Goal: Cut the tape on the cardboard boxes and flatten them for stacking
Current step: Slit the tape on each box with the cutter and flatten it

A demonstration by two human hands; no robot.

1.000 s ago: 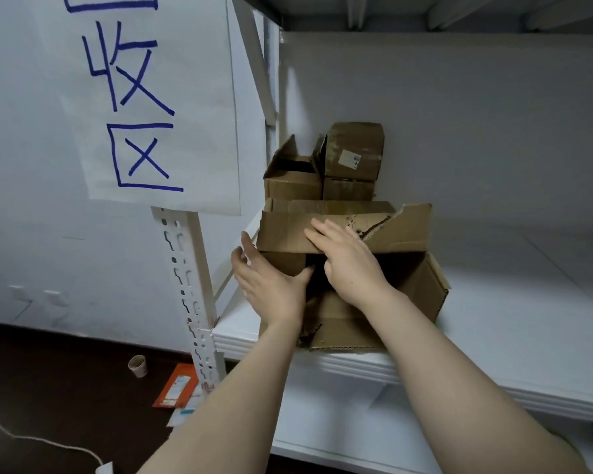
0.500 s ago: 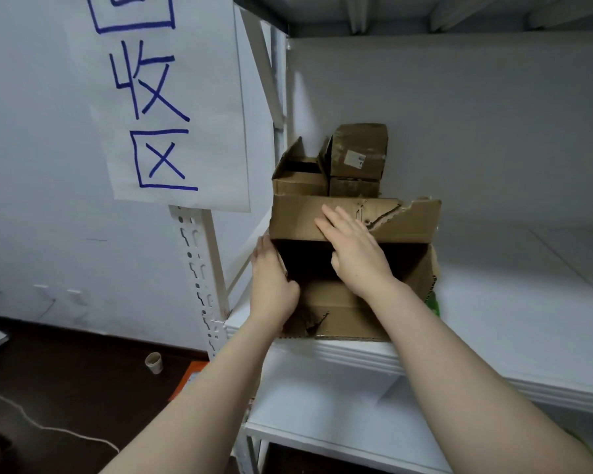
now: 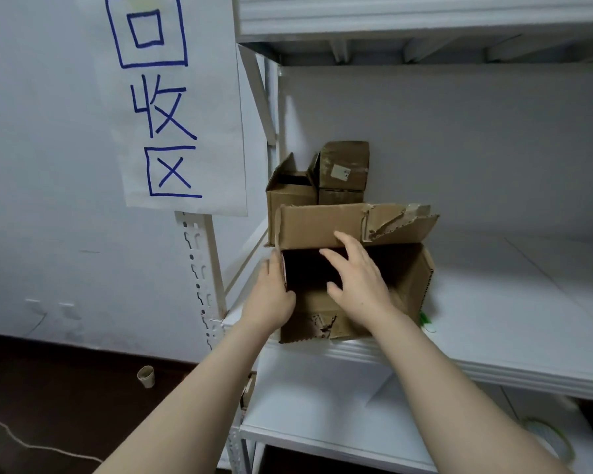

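Observation:
A torn brown cardboard box lies on its side at the left end of the white shelf, its dark opening facing me and its upper flap raised. My left hand presses flat against the box's left outer wall. My right hand hovers in front of the opening with fingers spread, one fingertip touching the lower edge of the flap. Neither hand grips anything. No cutting tool is visible.
Two smaller cardboard boxes are stacked behind, against the shelf's back left corner. A paper sign hangs on the upright post. A green item peeks out right of the box. A tape roll lies on the lower shelf.
My right hand has slid down off the top flap to the front of the opening. The left hand stays on the left wall. The flap stands higher, and the view has shifted left.

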